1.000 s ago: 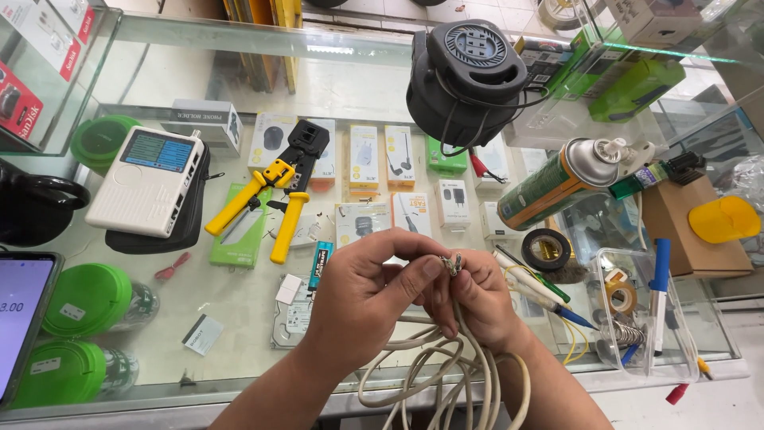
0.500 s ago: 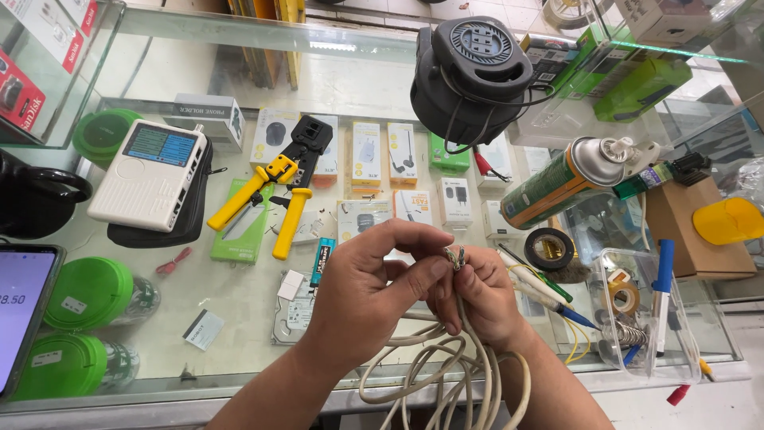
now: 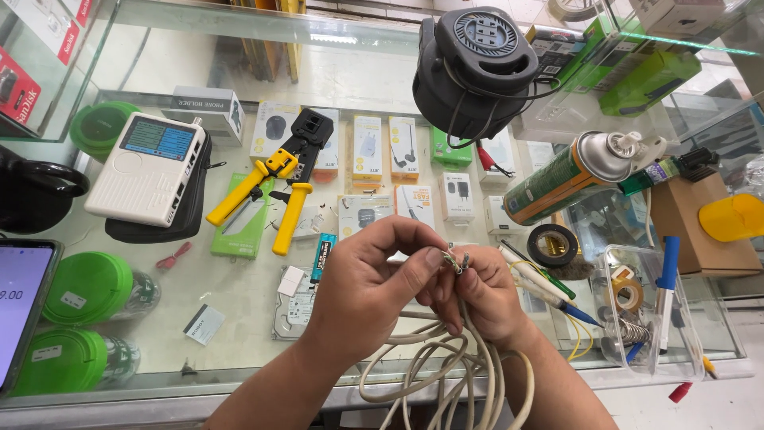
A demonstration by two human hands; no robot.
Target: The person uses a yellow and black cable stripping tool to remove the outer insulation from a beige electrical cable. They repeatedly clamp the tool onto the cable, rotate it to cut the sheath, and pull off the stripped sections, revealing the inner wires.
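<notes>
Both of my hands meet over the glass counter. My left hand (image 3: 362,287) pinches the thin stripped wire ends (image 3: 456,260) of a beige cable (image 3: 446,366) between thumb and forefinger. My right hand (image 3: 487,296) grips the cable just below those ends. The rest of the cable hangs in loose loops under my wrists, over the counter's front edge. A yellow-handled crimping tool (image 3: 274,185) lies on the glass beyond my left hand.
A white tester with a screen (image 3: 151,167) rests on a black pouch at left. A black cable reel (image 3: 473,68), a green spray can (image 3: 569,179), black tape roll (image 3: 552,244), pens (image 3: 664,291) in a clear tray and a phone (image 3: 20,306) surround the hands.
My hands stay in the same place. The fingers have shifted slightly on the wire ends, and the view has moved in a little.
</notes>
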